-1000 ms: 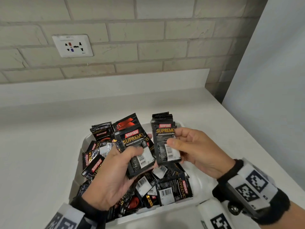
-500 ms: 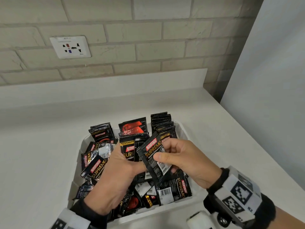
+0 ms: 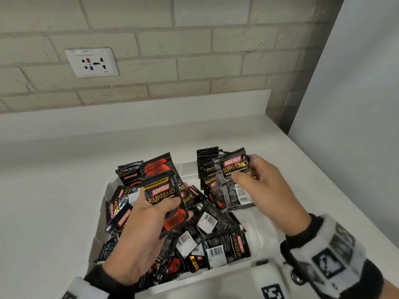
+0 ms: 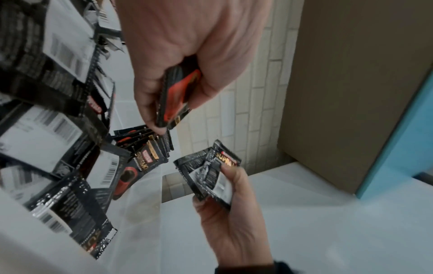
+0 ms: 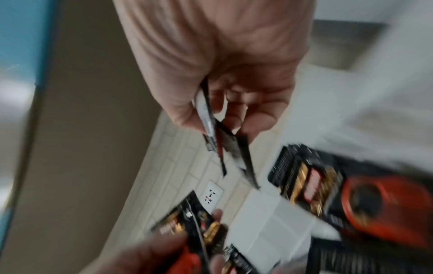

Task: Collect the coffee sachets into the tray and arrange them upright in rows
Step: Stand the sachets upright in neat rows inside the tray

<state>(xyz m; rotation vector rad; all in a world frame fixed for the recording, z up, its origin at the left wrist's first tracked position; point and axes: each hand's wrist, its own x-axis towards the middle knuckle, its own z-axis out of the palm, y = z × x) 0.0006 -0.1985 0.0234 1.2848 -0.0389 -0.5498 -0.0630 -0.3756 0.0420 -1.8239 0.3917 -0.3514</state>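
Note:
A white tray (image 3: 265,236) on the counter holds a loose heap of black Kopiko Supremo coffee sachets (image 3: 224,247). Two short rows of sachets stand upright at its far end: one at the back left (image 3: 129,171), one at the back right (image 3: 207,162). My left hand (image 3: 164,203) grips a small stack of sachets (image 3: 166,197), front side up, over the middle of the tray. My right hand (image 3: 248,175) pinches two sachets (image 3: 233,182) beside the back-right row. The left wrist view shows the stack (image 4: 178,96) in my left hand (image 4: 171,103). The right wrist view is blurred.
The tray sits on a white counter (image 3: 54,201) against a brick wall with a socket plate (image 3: 91,62). A pale cabinet side (image 3: 354,104) rises along the counter's right edge. Bare counter lies left of and behind the tray.
The hands were together over the tray's middle. My right hand has carried its sachets away to the back-right row, and my left hand now holds its stack apart, front side showing.

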